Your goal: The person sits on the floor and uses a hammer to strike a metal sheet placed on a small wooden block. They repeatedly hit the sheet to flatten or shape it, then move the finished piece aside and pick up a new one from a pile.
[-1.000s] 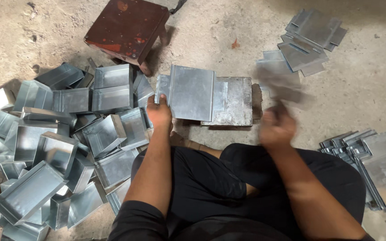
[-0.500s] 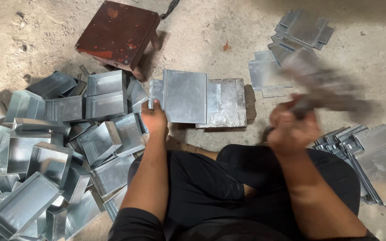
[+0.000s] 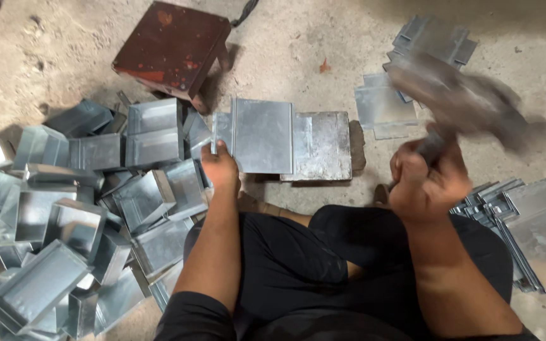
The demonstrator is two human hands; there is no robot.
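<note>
1. A heap of folded metal boxes [image 3: 83, 215] is seen on the floor at the near left.
2. A blurred hammer [image 3: 469, 104] is gripped by the right hand [image 3: 428, 180], fingers curled tight round the handle, raised at the right.
3. A flat metal sheet [image 3: 261, 136] is pinched at its left edge by the left hand [image 3: 220, 170], over a steel block [image 3: 323, 146].
4. A rusty stool [image 3: 172, 47] is seen farthest, to the left.

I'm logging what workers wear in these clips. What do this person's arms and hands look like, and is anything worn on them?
Both hands are bare: no gloves on the left hand or the right hand. No rings, watch or bands show, though the right hand is somewhat blurred. The forearms are uncovered; a short dark sleeve shows on the left upper arm at the bottom edge.
</note>
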